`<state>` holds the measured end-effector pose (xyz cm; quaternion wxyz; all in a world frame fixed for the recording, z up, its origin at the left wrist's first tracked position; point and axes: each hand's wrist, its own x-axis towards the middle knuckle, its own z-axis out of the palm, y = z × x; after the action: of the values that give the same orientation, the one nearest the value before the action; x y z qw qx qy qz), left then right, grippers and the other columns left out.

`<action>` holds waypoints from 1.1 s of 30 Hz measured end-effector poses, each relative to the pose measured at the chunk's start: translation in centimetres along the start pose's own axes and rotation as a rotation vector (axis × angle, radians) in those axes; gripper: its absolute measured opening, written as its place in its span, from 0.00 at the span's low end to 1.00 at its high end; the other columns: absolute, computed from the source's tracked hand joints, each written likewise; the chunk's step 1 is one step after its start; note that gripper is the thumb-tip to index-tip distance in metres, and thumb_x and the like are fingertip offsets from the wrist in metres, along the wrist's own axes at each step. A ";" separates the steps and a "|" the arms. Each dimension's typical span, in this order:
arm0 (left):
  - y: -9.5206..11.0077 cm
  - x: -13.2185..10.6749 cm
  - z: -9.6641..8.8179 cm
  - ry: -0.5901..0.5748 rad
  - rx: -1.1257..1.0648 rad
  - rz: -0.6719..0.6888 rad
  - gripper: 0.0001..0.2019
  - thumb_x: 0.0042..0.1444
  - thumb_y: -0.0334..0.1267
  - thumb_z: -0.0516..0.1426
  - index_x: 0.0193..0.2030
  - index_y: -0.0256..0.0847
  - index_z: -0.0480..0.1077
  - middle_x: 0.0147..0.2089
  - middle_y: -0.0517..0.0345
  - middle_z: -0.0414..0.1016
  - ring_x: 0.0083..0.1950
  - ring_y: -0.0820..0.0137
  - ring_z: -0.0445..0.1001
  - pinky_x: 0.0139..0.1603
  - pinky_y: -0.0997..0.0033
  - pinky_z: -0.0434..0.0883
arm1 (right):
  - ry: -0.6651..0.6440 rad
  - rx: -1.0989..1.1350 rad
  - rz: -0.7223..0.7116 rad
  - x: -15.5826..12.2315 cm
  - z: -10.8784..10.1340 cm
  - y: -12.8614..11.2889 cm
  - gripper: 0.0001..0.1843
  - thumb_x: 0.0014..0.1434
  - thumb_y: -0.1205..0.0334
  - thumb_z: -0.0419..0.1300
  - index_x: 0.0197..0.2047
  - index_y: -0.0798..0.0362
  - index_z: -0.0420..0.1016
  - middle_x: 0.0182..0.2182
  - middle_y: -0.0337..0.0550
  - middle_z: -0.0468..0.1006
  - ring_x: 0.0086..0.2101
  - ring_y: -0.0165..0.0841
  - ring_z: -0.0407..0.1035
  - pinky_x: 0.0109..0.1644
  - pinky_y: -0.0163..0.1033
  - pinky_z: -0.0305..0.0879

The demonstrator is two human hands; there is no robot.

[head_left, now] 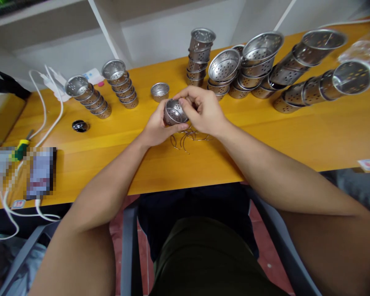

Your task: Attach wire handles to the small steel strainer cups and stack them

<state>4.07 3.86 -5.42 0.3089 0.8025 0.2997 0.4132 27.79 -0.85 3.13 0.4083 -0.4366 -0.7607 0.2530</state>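
Observation:
My left hand (pixel 158 126) is wrapped round a small perforated metal cup (pixel 174 112), tilted so that its mouth faces me. At the cup's right rim, the thumb and bent fingers of my right hand (pixel 203 109) are closed on it. Whether a thin wire is also between those fingers is hidden. Several loose curved wires (pixel 185 142) lie on the table just below the cup. Behind my hands a single small perforated cup (pixel 160 91) stands upright and apart.
Nested perforated cups rise in leaning stacks at left (pixel 94 100), left of centre (pixel 123 88) and right (pixel 311 90). A black shiny round object (pixel 80 126), a phone (pixel 40 172), a green-yellow screwdriver (pixel 21 150) and white cables (pixel 61 109) occupy the left. Shelf walls (pixel 179 37) border the back.

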 end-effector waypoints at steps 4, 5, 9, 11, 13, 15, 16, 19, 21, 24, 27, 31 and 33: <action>-0.4 0.0 0.1 -0.020 -0.034 -0.037 0.57 0.64 0.85 0.75 0.86 0.54 0.65 0.77 0.45 0.79 0.80 0.42 0.86 0.82 0.33 0.86 | 0.009 0.026 -0.009 0.2 0.2 0.3 0.27 0.86 0.30 0.62 0.62 0.43 0.88 0.43 0.49 0.84 0.42 0.50 0.78 0.55 0.60 0.86; -0.4 0.0 0.1 -0.024 -0.033 -0.041 0.57 0.64 0.84 0.75 0.86 0.54 0.65 0.76 0.45 0.79 0.80 0.42 0.86 0.82 0.32 0.86 | 0.004 0.032 -0.008 0.2 0.2 0.3 0.27 0.86 0.30 0.62 0.62 0.43 0.88 0.44 0.49 0.85 0.43 0.50 0.78 0.56 0.60 0.87; -0.3 -0.2 0.1 -0.023 -0.029 -0.017 0.54 0.67 0.82 0.75 0.85 0.54 0.64 0.75 0.45 0.79 0.78 0.44 0.88 0.79 0.34 0.88 | -0.009 0.058 -0.013 0.3 0.1 0.6 0.26 0.86 0.31 0.62 0.62 0.43 0.88 0.45 0.51 0.87 0.43 0.50 0.79 0.56 0.60 0.87; -0.3 -0.3 0.1 -0.018 -0.024 0.023 0.52 0.69 0.83 0.73 0.84 0.53 0.65 0.74 0.45 0.80 0.76 0.45 0.89 0.77 0.37 0.89 | -0.008 0.076 -0.028 0.4 0.0 0.7 0.26 0.86 0.31 0.62 0.61 0.43 0.88 0.44 0.51 0.87 0.42 0.50 0.78 0.56 0.61 0.86; -0.4 -0.3 0.1 -0.010 -0.023 0.066 0.51 0.70 0.84 0.71 0.83 0.53 0.65 0.73 0.46 0.80 0.74 0.47 0.90 0.75 0.38 0.90 | -0.012 0.088 -0.038 0.4 0.1 0.8 0.26 0.86 0.31 0.63 0.60 0.43 0.88 0.45 0.51 0.87 0.42 0.50 0.78 0.55 0.61 0.86; -0.6 -0.3 0.1 0.002 -0.023 0.086 0.50 0.70 0.84 0.71 0.82 0.53 0.66 0.72 0.46 0.81 0.72 0.48 0.91 0.74 0.39 0.91 | 0.003 0.102 -0.044 0.3 0.4 0.9 0.26 0.86 0.30 0.62 0.61 0.42 0.87 0.45 0.51 0.86 0.42 0.50 0.78 0.55 0.60 0.85; -0.7 -0.3 0.0 0.007 -0.018 0.082 0.50 0.70 0.84 0.71 0.81 0.53 0.67 0.71 0.46 0.82 0.71 0.48 0.91 0.73 0.40 0.92 | 0.025 0.112 -0.046 0.3 0.6 1.0 0.27 0.86 0.29 0.62 0.62 0.42 0.87 0.45 0.51 0.85 0.42 0.50 0.78 0.54 0.61 0.85; -0.8 -0.2 -0.4 0.016 0.009 0.033 0.51 0.68 0.84 0.72 0.80 0.52 0.67 0.71 0.45 0.82 0.72 0.48 0.90 0.75 0.38 0.91 | 0.125 0.128 -0.040 0.1 1.4 1.2 0.31 0.87 0.25 0.58 0.67 0.42 0.85 0.40 0.49 0.80 0.41 0.51 0.78 0.52 0.61 0.85; -0.7 0.0 -0.9 0.029 0.056 0.020 0.52 0.65 0.84 0.75 0.80 0.52 0.69 0.72 0.45 0.81 0.74 0.45 0.88 0.79 0.36 0.88 | 0.189 0.118 -0.025 0.0 1.6 1.4 0.34 0.88 0.24 0.56 0.72 0.41 0.83 0.38 0.47 0.77 0.40 0.51 0.78 0.50 0.60 0.85; -1.0 0.2 -1.7 0.084 0.150 0.022 0.53 0.59 0.82 0.80 0.78 0.52 0.73 0.74 0.42 0.78 0.82 0.40 0.81 0.90 0.33 0.78 | 0.241 0.095 -0.008 0.0 1.1 1.7 0.34 0.89 0.24 0.54 0.75 0.40 0.80 0.37 0.46 0.78 0.39 0.50 0.78 0.49 0.59 0.85; -2.7 0.4 -2.3 0.194 0.122 -0.011 0.57 0.56 0.82 0.81 0.80 0.55 0.68 0.76 0.43 0.74 0.84 0.40 0.77 0.91 0.36 0.75 | 0.133 0.028 -0.024 0.3 -0.5 2.1 0.26 0.88 0.30 0.61 0.65 0.42 0.83 0.35 0.45 0.78 0.39 0.49 0.79 0.52 0.60 0.86; -6.1 0.8 -3.3 0.329 -0.050 -0.016 0.59 0.53 0.85 0.81 0.77 0.58 0.61 0.73 0.46 0.71 0.78 0.47 0.81 0.84 0.40 0.81 | -0.171 -0.137 -0.104 0.6 -2.1 3.3 0.10 0.78 0.50 0.73 0.46 0.45 0.84 0.41 0.49 0.85 0.43 0.52 0.83 0.61 0.65 0.86; -6.9 1.1 -3.9 0.353 -0.086 0.000 0.57 0.53 0.84 0.82 0.74 0.57 0.63 0.72 0.47 0.72 0.79 0.46 0.82 0.83 0.39 0.82 | -0.251 -0.185 -0.130 0.5 -2.0 4.0 0.07 0.75 0.53 0.74 0.50 0.46 0.86 0.49 0.54 0.89 0.50 0.56 0.86 0.67 0.70 0.86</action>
<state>-0.22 10.02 -8.24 0.2854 0.7037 0.3313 0.5600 31.19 1.63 1.49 0.2838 -0.3870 -0.8524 0.2074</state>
